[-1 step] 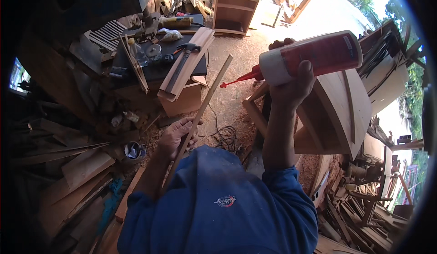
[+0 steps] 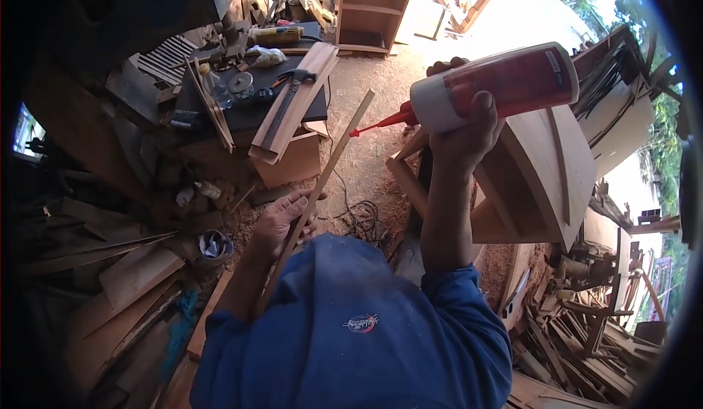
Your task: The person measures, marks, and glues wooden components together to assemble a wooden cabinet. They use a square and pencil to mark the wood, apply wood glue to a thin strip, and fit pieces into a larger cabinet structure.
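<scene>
My left hand [image 2: 280, 222] is closed around a thin wooden strip [image 2: 335, 158], which slants up and away from my body. My right hand [image 2: 469, 132] grips a large red and white glue bottle [image 2: 523, 78], tipped on its side. Its narrow red nozzle [image 2: 388, 120] points left, with the tip at or very close to the strip's upper part; whether they touch I cannot tell. The strip's lower end runs down beside my left forearm and is partly hidden by my blue shirt.
A hammer [image 2: 296, 77] lies on wooden boards [image 2: 315, 68] across a dark workbench. On the right stands a curved wooden furniture piece [image 2: 545, 167]. A small open cabinet [image 2: 370, 17] stands at the back. A cable [image 2: 362, 222] and shavings cover the floor; scrap wood is piled on both sides.
The nozzle tip is slightly closer to the wooden strip. The whole view has shifted a little, and both hands keep their hold.
</scene>
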Motion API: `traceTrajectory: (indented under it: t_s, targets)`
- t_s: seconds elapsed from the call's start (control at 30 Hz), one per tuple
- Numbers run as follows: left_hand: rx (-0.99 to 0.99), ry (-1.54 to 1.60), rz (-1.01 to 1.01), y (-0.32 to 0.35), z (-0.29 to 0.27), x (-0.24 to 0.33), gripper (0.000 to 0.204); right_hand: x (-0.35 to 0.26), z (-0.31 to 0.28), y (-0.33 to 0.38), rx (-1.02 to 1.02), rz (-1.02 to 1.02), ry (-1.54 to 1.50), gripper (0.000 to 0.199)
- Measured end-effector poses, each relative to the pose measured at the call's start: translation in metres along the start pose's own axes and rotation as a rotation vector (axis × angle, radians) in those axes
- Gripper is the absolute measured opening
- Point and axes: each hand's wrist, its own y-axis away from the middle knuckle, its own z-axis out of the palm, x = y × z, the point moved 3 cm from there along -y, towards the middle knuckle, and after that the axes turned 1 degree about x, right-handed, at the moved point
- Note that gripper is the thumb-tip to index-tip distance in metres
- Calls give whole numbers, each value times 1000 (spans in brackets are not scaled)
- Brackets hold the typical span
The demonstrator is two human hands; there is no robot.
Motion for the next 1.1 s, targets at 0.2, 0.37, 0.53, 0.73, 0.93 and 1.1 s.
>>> traceTrajectory:
  t_s: [0.2, 0.37, 0.53, 0.73, 0.93, 1.1]
  targets:
    - [-31, 24, -91, -7, 17, -17, 41, 5, -23, 3, 97, -121, 111, 78]
    - [-6, 5, -132, -10, 26, -17, 40, 5, -29, 1, 112, -131, 151, 82]
    - [-32, 0, -134, -12, 25, -16, 40, 13, -30, 2, 41, -124, 192, 82]
    - [-45, -21, -125, -10, 23, -17, 38, 18, -30, 4, 35, -109, 178, 82]
    - [-75, -40, -114, -7, 20, -17, 37, 19, -25, 6, 20, -86, 205, 84]
    - [-64, -42, -118, -6, 20, -17, 38, 24, -29, 4, -35, -117, 230, 83]
